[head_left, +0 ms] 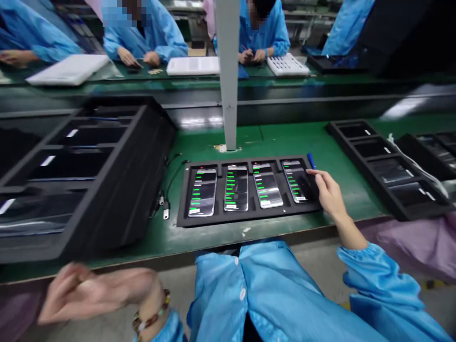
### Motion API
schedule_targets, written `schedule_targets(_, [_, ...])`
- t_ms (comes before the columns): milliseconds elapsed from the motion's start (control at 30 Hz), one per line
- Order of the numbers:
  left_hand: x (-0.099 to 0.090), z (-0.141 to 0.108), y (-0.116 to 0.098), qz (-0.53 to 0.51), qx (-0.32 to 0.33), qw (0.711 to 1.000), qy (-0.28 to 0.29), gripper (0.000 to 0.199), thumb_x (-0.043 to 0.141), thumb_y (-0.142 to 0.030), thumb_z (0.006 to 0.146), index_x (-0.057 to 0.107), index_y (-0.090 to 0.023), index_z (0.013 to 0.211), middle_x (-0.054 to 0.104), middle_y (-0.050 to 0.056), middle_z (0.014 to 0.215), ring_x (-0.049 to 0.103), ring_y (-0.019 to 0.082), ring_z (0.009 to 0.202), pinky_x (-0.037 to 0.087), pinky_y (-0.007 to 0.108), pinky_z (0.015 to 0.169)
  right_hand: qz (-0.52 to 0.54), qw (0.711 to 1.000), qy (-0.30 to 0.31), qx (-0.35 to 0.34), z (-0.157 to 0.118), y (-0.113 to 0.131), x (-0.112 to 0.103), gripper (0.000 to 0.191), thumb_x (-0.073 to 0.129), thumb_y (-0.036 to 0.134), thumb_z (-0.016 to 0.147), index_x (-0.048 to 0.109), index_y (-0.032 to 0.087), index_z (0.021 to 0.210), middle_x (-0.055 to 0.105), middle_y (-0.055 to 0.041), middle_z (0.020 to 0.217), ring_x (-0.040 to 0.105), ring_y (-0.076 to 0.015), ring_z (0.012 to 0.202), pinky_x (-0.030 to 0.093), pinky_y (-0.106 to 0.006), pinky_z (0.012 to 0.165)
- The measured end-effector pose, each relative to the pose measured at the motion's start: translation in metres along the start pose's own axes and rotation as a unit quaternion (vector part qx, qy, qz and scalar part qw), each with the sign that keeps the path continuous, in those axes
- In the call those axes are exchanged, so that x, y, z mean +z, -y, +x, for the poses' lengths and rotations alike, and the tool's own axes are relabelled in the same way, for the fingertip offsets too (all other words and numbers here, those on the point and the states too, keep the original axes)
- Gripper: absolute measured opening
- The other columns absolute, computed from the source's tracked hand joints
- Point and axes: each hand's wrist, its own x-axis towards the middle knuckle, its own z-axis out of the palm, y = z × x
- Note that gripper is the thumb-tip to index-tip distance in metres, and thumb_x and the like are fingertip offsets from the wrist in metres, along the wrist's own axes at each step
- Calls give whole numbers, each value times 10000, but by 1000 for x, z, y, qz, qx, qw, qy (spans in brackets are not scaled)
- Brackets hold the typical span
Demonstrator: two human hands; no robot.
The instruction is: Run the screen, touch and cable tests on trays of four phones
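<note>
A black foam tray (245, 217) lies on the green bench in front of me. In its slots sit several smartphones with lit screens showing green bars, among them the leftmost phone (203, 194) and the rightmost phone (298, 183). My right hand (329, 192) is at the tray's right end, index finger stretched toward the rightmost phone's edge and nothing seen in its grip. Whether the fingertip touches the phone or the tray I cannot tell. Low at the left, my left hand (89, 293) hangs by the bench's front edge, its fingers smeared by motion.
Stacked black trays (131, 166) of dark-screened phones rise at the left. Cables (166, 209) lie beside them. A blue pen-like tool (311, 160) rests behind my right hand. Another phone tray (374, 164) stands right. A grey post (228, 76) rises behind; people in blue work opposite.
</note>
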Motion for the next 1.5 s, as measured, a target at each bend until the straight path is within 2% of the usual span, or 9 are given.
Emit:
schedule_targets(67, [27,-3,-33,-42,99,993,-42,510,420,-613,885,662,-341,1242,753,134,1137,677,458,1248,423,742,1166,-12,1000,10,-20,-4,4,1,475,469,592,1129,798,271,1248,811,-94,1343,706,-301,1340,505,-548,1226])
schedule_targets(200, [62,21,-70,-74,248,960,111,247,610,-431,1002,786,-268,1061,794,104,1078,731,316,1127,395,581,1229,-46,994,72,-72,0,6,-4,480,434,518,1148,851,279,1138,824,-85,1305,702,-308,1334,501,-585,1208])
schedule_targets(467, [72,63,-70,3,260,940,223,384,470,-396,1091,754,-285,1325,773,124,1284,626,334,1372,207,593,1327,-115,983,115,-86,12,-1,5,457,470,461,1134,712,246,1457,749,-133,1440,584,-377,1483,457,-680,1225])
schedule_targets(567, [76,62,-89,0,280,933,227,408,465,-380,1077,754,-273,1344,760,136,1271,615,339,1376,225,595,1321,-130,980,118,-97,16,6,7,462,486,439,1128,685,231,1491,732,-146,1461,558,-392,1507,436,-698,1234])
schedule_targets(733, [95,61,-125,-41,377,868,321,371,501,-358,1044,812,-277,1230,762,115,1238,646,325,1349,263,580,1302,-80,986,98,-108,14,14,0,407,434,383,1146,773,279,1345,790,-79,1381,626,-319,1445,465,-609,1245])
schedule_targets(967, [112,64,-149,-11,365,880,303,447,442,-326,1064,747,-230,1377,772,132,1273,625,326,1375,212,606,1325,-93,981,153,-72,21,8,5,429,420,410,1152,714,282,1437,755,-82,1461,588,-324,1474,414,-628,1261])
schedule_targets(1200, [129,33,-209,-73,473,778,406,416,448,-265,1071,745,-229,1360,797,95,1272,622,289,1380,226,586,1366,-70,987,119,-86,17,9,0,426,417,393,1160,711,290,1450,750,-78,1465,568,-325,1507,442,-597,1255])
schedule_targets(1333, [149,29,-222,-37,452,811,369,472,414,-218,1075,697,-192,1451,806,117,1266,588,315,1438,196,625,1381,-62,986,112,-111,4,9,-8,388,433,352,1159,806,314,1259,814,-46,1326,677,-309,1373,470,-583,1209])
schedule_targets(1500, [154,28,-218,-43,444,820,358,465,423,-210,1068,697,-197,1444,817,104,1213,601,310,1420,216,624,1373,-93,981,147,-86,5,8,-3,410,427,372,1153,708,307,1445,760,-73,1447,584,-340,1487,432,-621,1225])
